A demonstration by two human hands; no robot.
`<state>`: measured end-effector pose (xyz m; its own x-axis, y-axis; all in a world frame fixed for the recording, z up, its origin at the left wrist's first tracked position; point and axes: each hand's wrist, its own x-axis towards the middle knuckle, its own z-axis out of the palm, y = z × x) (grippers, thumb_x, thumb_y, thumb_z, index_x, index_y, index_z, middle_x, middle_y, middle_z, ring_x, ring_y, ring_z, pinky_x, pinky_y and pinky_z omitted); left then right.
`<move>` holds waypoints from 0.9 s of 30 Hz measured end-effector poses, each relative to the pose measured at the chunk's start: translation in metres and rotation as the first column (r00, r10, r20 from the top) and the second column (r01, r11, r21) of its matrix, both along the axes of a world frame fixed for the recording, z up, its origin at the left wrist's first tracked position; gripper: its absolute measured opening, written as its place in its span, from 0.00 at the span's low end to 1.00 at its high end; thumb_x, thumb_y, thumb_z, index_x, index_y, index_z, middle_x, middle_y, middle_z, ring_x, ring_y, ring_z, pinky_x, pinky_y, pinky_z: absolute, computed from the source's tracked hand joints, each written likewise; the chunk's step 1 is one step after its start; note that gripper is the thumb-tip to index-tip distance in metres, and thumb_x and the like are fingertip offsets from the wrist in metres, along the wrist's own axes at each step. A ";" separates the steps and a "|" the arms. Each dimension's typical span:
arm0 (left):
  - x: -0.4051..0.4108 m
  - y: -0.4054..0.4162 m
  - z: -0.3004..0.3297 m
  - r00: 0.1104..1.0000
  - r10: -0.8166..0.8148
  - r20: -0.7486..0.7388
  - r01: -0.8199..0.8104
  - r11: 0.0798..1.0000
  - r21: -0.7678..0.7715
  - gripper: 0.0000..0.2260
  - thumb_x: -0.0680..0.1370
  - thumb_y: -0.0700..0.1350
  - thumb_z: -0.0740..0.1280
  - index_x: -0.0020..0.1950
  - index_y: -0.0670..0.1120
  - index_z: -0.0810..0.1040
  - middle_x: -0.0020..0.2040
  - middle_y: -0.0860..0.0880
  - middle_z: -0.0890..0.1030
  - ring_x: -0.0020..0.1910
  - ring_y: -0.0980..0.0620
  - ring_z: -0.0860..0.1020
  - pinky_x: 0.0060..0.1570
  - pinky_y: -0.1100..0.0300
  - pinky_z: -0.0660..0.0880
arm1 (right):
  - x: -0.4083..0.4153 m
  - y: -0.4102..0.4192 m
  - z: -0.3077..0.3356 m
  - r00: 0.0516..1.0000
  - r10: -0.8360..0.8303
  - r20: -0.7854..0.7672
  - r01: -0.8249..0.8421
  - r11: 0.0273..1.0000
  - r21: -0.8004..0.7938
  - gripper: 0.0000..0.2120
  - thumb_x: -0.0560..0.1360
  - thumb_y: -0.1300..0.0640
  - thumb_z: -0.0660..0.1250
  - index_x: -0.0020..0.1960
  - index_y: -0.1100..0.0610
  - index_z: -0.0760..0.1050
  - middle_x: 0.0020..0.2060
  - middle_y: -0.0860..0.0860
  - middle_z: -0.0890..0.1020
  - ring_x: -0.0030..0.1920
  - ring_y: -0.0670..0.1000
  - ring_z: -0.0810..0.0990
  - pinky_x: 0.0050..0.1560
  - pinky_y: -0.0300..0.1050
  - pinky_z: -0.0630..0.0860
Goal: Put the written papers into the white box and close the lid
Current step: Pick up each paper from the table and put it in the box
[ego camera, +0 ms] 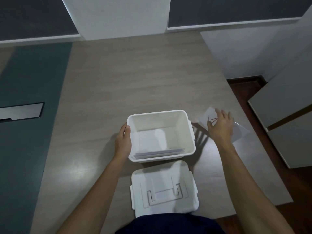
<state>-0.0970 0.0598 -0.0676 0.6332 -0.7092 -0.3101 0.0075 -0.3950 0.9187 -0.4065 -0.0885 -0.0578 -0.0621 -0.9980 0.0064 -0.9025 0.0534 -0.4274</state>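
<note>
The white box [190,130] stands open in the middle of the wooden table, with several papers [158,152] leaning against its near wall inside. Its white lid [163,188] lies flat on the table just in front of it, handle side up. My left hand [123,142] grips the box's left rim. To the right of the box lie loose written papers [206,118], the top one with red marks. My right hand [220,126] rests on them with fingers spread; whether it grips a sheet is unclear.
The wooden table [135,81] ends close to the right of the papers, above dark floor. White cabinet panels [283,105] stand at the right. A teal surface with a dark-framed slot [22,111] lies at the left.
</note>
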 end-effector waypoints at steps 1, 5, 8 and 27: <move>0.000 -0.001 0.000 1.000 -0.003 0.002 0.003 1.000 0.003 0.17 0.83 0.48 0.56 0.71 0.48 0.71 0.63 0.55 0.75 0.62 0.57 0.72 0.63 0.63 0.64 | -0.006 -0.003 -0.003 0.999 -0.013 -0.030 0.013 1.000 0.013 0.29 0.75 0.58 0.71 0.73 0.57 0.65 0.74 0.59 0.67 0.76 0.63 0.56 0.76 0.62 0.50; -0.003 -0.004 0.005 1.000 -0.014 -0.007 0.014 1.000 -0.001 0.17 0.83 0.47 0.56 0.70 0.49 0.72 0.61 0.55 0.76 0.60 0.57 0.72 0.60 0.63 0.64 | -0.015 -0.005 -0.003 0.995 -0.084 -0.049 0.080 0.994 -0.073 0.25 0.73 0.62 0.73 0.68 0.57 0.73 0.65 0.58 0.78 0.66 0.62 0.69 0.69 0.59 0.63; -0.005 -0.005 0.006 1.000 -0.012 -0.013 0.011 1.000 -0.004 0.17 0.83 0.47 0.56 0.70 0.48 0.72 0.61 0.56 0.75 0.60 0.58 0.71 0.60 0.64 0.64 | -0.013 -0.004 0.000 0.990 -0.124 -0.069 0.115 0.986 -0.119 0.19 0.73 0.65 0.72 0.63 0.56 0.78 0.57 0.58 0.82 0.57 0.60 0.75 0.59 0.55 0.70; 0.000 -0.007 -0.003 0.999 0.005 -0.035 -0.005 1.000 -0.017 0.15 0.83 0.48 0.57 0.67 0.50 0.75 0.57 0.51 0.80 0.56 0.51 0.77 0.55 0.60 0.69 | 0.107 0.048 0.109 0.773 0.607 0.182 -0.354 0.652 -0.671 0.10 0.72 0.70 0.72 0.51 0.61 0.83 0.45 0.56 0.85 0.45 0.54 0.80 0.49 0.42 0.75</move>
